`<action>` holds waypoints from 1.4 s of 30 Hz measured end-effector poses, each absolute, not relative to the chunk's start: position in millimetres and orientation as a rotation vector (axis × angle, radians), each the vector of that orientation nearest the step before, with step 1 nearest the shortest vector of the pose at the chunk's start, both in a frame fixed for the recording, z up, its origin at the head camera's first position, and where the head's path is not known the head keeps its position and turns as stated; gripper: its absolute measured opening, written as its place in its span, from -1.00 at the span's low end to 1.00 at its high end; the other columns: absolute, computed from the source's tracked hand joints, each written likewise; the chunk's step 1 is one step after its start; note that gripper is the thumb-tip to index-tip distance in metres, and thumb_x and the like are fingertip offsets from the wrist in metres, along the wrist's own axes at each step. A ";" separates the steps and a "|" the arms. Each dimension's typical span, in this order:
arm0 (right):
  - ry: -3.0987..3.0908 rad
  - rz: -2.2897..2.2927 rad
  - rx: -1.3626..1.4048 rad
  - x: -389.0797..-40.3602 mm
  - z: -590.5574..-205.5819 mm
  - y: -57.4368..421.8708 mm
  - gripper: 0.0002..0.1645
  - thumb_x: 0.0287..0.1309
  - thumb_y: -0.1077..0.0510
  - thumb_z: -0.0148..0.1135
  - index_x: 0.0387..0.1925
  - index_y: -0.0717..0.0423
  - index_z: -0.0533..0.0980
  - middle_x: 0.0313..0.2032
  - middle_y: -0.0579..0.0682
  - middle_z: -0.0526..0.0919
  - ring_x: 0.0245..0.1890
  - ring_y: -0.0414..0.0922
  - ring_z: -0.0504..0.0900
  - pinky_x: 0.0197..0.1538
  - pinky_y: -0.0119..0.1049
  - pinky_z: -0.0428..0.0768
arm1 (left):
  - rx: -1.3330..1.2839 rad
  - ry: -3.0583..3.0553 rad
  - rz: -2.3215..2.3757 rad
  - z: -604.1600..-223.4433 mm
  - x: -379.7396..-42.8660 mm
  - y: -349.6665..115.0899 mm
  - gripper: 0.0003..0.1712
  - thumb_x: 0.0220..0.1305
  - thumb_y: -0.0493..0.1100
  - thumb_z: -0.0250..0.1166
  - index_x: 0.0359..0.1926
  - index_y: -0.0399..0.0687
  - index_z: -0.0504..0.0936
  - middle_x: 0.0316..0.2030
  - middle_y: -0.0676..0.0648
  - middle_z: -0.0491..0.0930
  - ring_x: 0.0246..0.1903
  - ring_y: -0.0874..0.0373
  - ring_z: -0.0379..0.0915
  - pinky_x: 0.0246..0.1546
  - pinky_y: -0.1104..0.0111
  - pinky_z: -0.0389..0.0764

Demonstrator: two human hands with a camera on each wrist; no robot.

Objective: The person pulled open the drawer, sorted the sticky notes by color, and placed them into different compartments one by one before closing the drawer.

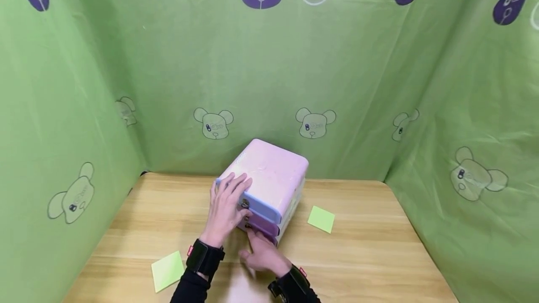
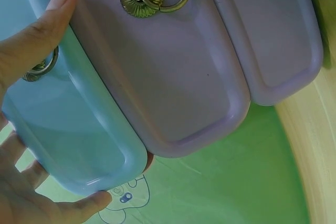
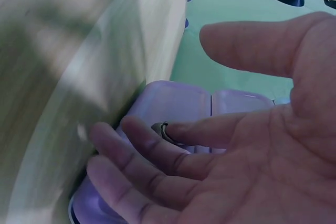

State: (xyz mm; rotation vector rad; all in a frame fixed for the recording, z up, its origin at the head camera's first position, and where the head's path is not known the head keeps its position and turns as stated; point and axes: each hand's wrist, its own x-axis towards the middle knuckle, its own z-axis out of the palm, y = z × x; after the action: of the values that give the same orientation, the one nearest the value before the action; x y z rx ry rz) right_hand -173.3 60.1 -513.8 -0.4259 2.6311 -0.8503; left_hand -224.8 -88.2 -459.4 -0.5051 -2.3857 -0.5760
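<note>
A small cabinet [image 1: 269, 167] with a pink top stands on the table, its front turned toward me. It has a light blue top drawer [image 2: 100, 135], a purple middle drawer [image 2: 173, 82] and a lilac bottom drawer [image 2: 278, 35], with brass ring pulls. My left hand [image 1: 225, 209] rests over the cabinet's front left corner. Its fingers spread over the top and side, and its thumb presses the front near the blue and purple seam. Low at the front, my right hand [image 1: 265, 254] reaches with its index fingertip at the bottom ring pull [image 3: 159, 128]. The right thumb stands apart.
One yellow-green paper square [image 1: 322, 219] lies right of the cabinet, and another [image 1: 167, 270] lies near my left forearm. Green printed cloth [image 1: 261, 69] hangs behind and on both sides of the wooden table [image 1: 362, 247].
</note>
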 end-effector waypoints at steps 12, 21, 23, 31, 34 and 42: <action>2.658 -0.774 -0.397 -173.5 -511.1 53.1 -0.07 0.33 -0.08 0.24 0.48 0.39 0.14 0.48 0.43 0.20 0.51 0.32 0.22 0.53 0.24 0.24 | -0.503 -2.400 -0.595 -459.6 -224.7 -88.0 0.09 -0.49 -0.05 0.74 0.27 0.10 0.56 0.34 -0.02 0.55 0.37 -0.16 0.37 0.35 -0.43 0.23; 2.665 -0.740 -0.461 -176.8 -515.5 56.3 -0.33 0.32 -0.03 0.24 0.20 0.45 0.43 0.05 0.32 0.65 0.20 0.22 0.59 0.33 0.10 0.54 | -0.493 -2.414 -0.592 -460.9 -225.9 -87.3 0.10 -0.49 -0.03 0.75 0.28 0.13 0.56 0.34 0.02 0.54 0.37 -0.12 0.37 0.37 -0.40 0.23; 2.656 -0.767 -0.437 -172.3 -517.5 55.4 -0.24 0.33 -0.04 0.23 0.32 0.45 0.35 0.23 0.38 0.54 0.33 0.25 0.48 0.42 0.16 0.44 | -0.493 -2.414 -0.594 -460.8 -225.1 -87.1 0.10 -0.50 -0.03 0.75 0.28 0.13 0.56 0.34 0.02 0.54 0.37 -0.12 0.37 0.37 -0.40 0.23; 2.683 -0.825 -0.400 -172.9 -512.3 56.9 -0.09 0.32 -0.08 0.24 0.44 0.44 0.21 0.43 0.49 0.26 0.48 0.35 0.26 0.52 0.26 0.25 | -0.500 -2.403 -0.577 -458.9 -226.7 -88.4 0.11 -0.50 -0.03 0.76 0.28 0.14 0.56 0.34 0.01 0.55 0.37 -0.12 0.38 0.36 -0.40 0.25; 2.684 -0.823 -0.414 -172.3 -511.4 57.1 -0.08 0.32 -0.09 0.24 0.44 0.44 0.20 0.43 0.49 0.25 0.48 0.35 0.26 0.51 0.26 0.26 | -0.496 -2.397 -0.582 -458.6 -226.1 -88.7 0.11 -0.52 -0.03 0.76 0.27 0.12 0.57 0.33 0.01 0.55 0.36 -0.13 0.38 0.35 -0.40 0.25; 2.684 -0.819 -0.427 -172.5 -513.6 56.1 -0.06 0.29 -0.07 0.28 0.47 0.39 0.19 0.44 0.47 0.25 0.46 0.34 0.29 0.49 0.26 0.31 | -0.501 -2.398 -0.590 -458.5 -225.3 -90.2 0.10 -0.50 -0.04 0.76 0.27 0.12 0.57 0.34 0.00 0.55 0.36 -0.13 0.38 0.37 -0.41 0.23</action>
State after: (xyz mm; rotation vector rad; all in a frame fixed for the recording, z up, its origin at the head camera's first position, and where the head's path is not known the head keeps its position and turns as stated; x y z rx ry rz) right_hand -172.5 56.1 -513.6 -0.4271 2.6844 -0.8194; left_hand -225.3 -90.2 -458.5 -0.5010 -2.3979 -0.5896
